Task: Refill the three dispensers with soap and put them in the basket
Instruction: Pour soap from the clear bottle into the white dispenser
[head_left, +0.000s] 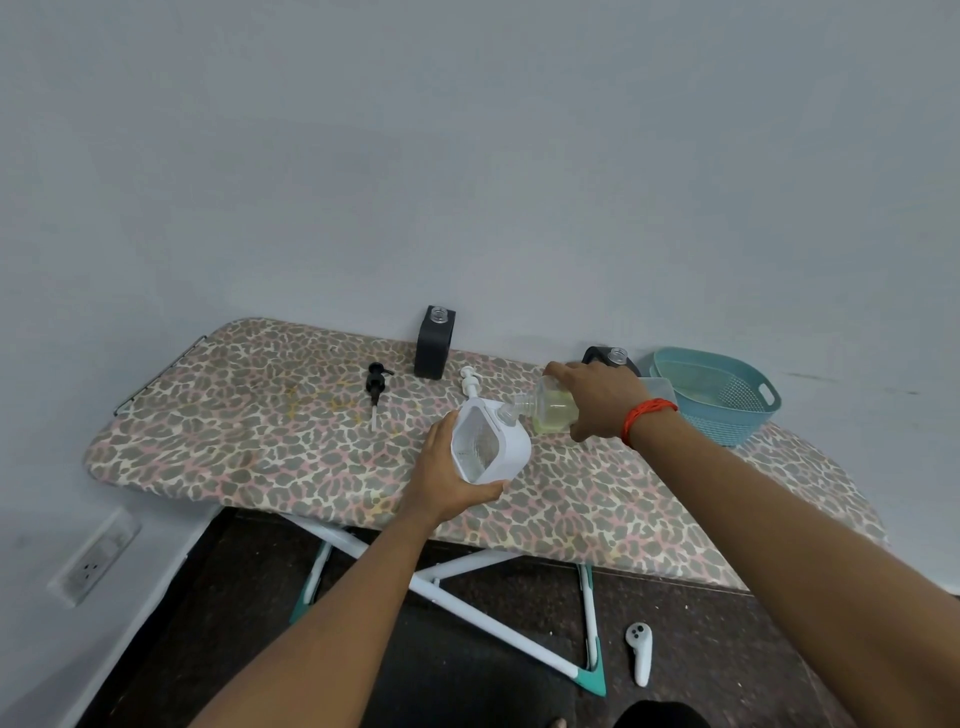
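My left hand (445, 480) grips a white square dispenser (488, 444) without its pump, tilted on the ironing board. My right hand (597, 397) holds a clear soap bottle (545, 410) with yellowish liquid, tipped so its neck meets the dispenser's opening. A black dispenser (435, 343) stands open-necked by the wall. A second black dispenser (610, 358) shows partly behind my right hand. A black pump (376, 382) and a white pump (470, 382) lie loose on the board. The teal basket (719, 389) sits at the right.
The leopard-print ironing board (311, 441) stands against a grey wall on white and teal legs (587, 623). A clear container (660, 387) sits beside the basket. A white controller (640, 657) lies on the dark floor. A wall socket (96, 558) is at lower left.
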